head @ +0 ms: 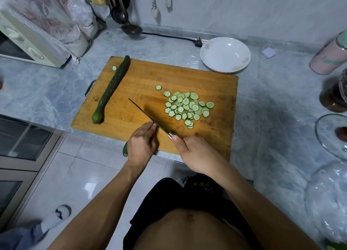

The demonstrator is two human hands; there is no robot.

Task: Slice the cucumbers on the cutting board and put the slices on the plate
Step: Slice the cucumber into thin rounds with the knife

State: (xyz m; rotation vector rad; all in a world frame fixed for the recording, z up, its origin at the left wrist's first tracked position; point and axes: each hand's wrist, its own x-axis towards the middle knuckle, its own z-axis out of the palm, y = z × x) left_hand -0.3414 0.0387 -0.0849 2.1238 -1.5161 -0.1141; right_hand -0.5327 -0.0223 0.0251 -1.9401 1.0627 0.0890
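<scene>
Right hand (195,152) grips the knife (148,116), blade edge-down on the cutting board (142,80). Left hand (140,146) holds a cucumber stub (125,151), fingertips steadying the blade. Slices (187,107) piled clear; whole cucumber (112,88) aside; plate (225,54) beyond.

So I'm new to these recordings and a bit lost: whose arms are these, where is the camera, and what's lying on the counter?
There is no machine here. A person wears a wide-angle camera on the head, so you look down along their own arms. The right hand has its grip on a knife, whose blade reaches out over a wooden cutting board. The left hand holds a short cucumber piece at the board's near edge, its fingertips touching the blade. On the board lie a whole cucumber and a pile of slices. Behind the board sits a white plate, no slices on it.
</scene>
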